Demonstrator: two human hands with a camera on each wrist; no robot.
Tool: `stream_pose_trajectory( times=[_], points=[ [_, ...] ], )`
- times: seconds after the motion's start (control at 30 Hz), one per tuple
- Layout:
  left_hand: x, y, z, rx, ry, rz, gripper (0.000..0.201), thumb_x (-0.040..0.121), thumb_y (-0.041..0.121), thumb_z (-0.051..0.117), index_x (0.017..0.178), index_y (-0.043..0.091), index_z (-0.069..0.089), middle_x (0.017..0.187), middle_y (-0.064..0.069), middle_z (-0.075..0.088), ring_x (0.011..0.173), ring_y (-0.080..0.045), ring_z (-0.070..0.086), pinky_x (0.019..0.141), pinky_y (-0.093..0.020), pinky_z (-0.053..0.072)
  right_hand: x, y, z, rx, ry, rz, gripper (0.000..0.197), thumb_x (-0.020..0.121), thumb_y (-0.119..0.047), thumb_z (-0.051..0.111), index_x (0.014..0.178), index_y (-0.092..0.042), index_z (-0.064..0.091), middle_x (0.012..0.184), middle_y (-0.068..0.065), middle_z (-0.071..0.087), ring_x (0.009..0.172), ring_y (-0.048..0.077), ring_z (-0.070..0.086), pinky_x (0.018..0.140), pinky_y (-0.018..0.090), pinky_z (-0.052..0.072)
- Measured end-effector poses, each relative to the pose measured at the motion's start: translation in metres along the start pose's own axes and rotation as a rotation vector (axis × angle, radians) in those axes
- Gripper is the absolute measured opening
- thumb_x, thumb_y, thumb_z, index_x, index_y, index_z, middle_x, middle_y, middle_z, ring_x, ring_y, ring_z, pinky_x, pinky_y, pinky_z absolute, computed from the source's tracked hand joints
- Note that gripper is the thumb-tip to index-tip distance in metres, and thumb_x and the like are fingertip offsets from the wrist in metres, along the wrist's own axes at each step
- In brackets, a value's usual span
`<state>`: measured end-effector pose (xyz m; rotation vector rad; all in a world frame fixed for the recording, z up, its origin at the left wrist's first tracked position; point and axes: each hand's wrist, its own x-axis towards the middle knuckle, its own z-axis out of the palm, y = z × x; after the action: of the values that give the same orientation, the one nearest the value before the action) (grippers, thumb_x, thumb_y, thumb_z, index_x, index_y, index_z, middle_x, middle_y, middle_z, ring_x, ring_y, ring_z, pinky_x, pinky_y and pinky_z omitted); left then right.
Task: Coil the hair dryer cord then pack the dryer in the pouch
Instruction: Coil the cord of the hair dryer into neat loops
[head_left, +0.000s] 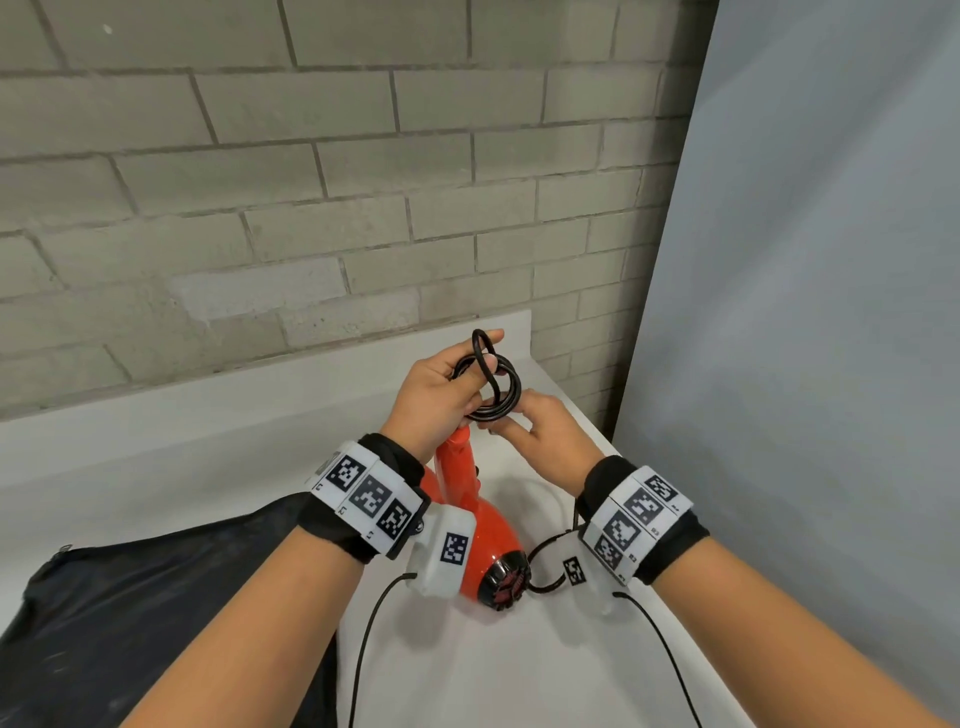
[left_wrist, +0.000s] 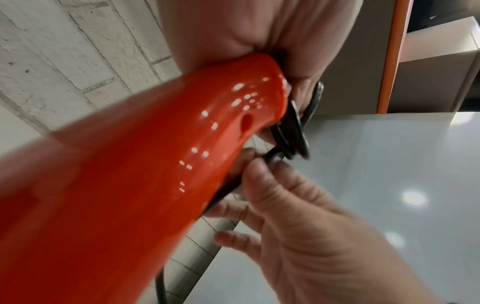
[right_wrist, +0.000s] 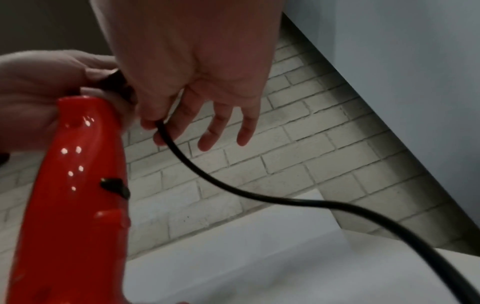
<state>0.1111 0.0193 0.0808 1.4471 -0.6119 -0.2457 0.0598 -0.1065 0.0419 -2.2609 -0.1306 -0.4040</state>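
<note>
A red hair dryer (head_left: 480, 525) lies on the white table with its handle (head_left: 457, 457) raised toward my hands. My left hand (head_left: 447, 389) holds several loops of the black cord (head_left: 493, 384) at the handle's end, thumb pressed over them. My right hand (head_left: 524, 421) pinches the cord (right_wrist: 166, 135) between thumb and forefinger just below the coil, other fingers spread. The free cord (right_wrist: 311, 203) trails down to the right. In the left wrist view the red handle (left_wrist: 155, 154) fills the frame with the coil (left_wrist: 293, 131) at its tip. The black pouch (head_left: 156, 613) lies at lower left.
A grey brick wall (head_left: 311, 182) stands behind the white table (head_left: 208, 441). A pale grey panel (head_left: 805, 312) closes off the right side. Thin black sensor cables (head_left: 660, 644) hang from both wristbands over the table's near part.
</note>
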Motion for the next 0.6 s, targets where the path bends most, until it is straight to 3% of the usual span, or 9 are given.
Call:
stream_pose_trajectory(
  times=[0.07,0.13,0.27,0.4,0.47,0.53,0.6],
  points=[
    [0.0,0.0,0.0,-0.018,0.006,-0.021,0.021,0.092,0.015,0.048,0.106,0.026,0.06,0.045,0.016,0.043,0.036,-0.002,0.031,0.035,-0.013,0.026,0.0,0.013,0.003,-0.026,0.053,0.053,0.019,0.092,-0.015,0.05,0.096,-0.008,0.068,0.09,0.0,0.066,0.075,0.005,0.053,0.074,0.018,0.039],
    [0.001,0.0,-0.001,-0.025,0.01,-0.028,0.02,0.092,0.012,0.047,0.1,0.024,0.061,0.053,0.012,0.044,0.035,-0.001,0.032,0.034,-0.013,0.026,0.0,0.029,0.006,-0.085,0.109,0.125,0.021,0.094,-0.018,0.047,0.091,-0.01,0.067,0.082,-0.001,0.065,0.069,0.011,0.053,0.073,0.026,0.042],
    [0.003,0.0,-0.001,0.024,-0.014,-0.046,0.023,0.092,0.003,0.044,0.1,0.018,0.06,0.063,0.003,0.041,0.035,-0.001,0.032,0.035,-0.014,0.024,0.007,0.042,0.002,-0.189,0.14,0.227,0.023,0.095,-0.021,0.041,0.089,-0.016,0.063,0.08,-0.004,0.065,0.074,0.021,0.059,0.077,0.038,0.049],
    [0.0,0.001,-0.002,0.004,-0.035,-0.039,0.023,0.092,0.007,0.045,0.105,0.017,0.06,0.057,0.014,0.048,0.037,-0.002,0.033,0.036,-0.013,0.027,0.012,0.047,-0.006,-0.166,0.126,0.381,0.024,0.092,-0.021,0.039,0.079,-0.019,0.058,0.082,-0.001,0.067,0.084,0.026,0.062,0.083,0.04,0.05],
    [-0.001,0.001,-0.002,0.008,-0.029,-0.022,0.021,0.092,0.007,0.045,0.101,0.018,0.062,0.056,0.015,0.048,0.036,-0.001,0.033,0.036,-0.013,0.027,0.011,0.047,-0.006,-0.207,0.06,0.414,0.023,0.092,-0.021,0.04,0.083,-0.018,0.061,0.089,0.001,0.07,0.089,0.026,0.062,0.088,0.041,0.049],
    [-0.001,0.0,-0.002,0.024,-0.007,0.0,0.021,0.091,0.008,0.048,0.095,0.021,0.063,0.06,0.008,0.045,0.036,-0.002,0.033,0.036,-0.015,0.025,0.008,0.04,-0.006,-0.159,0.022,0.332,0.021,0.093,-0.014,0.042,0.099,-0.016,0.062,0.102,-0.001,0.068,0.099,0.019,0.06,0.092,0.031,0.045],
    [-0.001,-0.001,-0.004,0.038,0.015,0.014,0.021,0.089,0.008,0.051,0.091,0.024,0.065,0.058,0.01,0.046,0.036,-0.002,0.033,0.036,-0.016,0.025,0.003,0.024,-0.008,-0.007,0.005,0.154,0.028,0.093,-0.005,0.042,0.115,-0.014,0.057,0.109,-0.008,0.06,0.102,0.004,0.053,0.088,0.008,0.036]
  ],
)
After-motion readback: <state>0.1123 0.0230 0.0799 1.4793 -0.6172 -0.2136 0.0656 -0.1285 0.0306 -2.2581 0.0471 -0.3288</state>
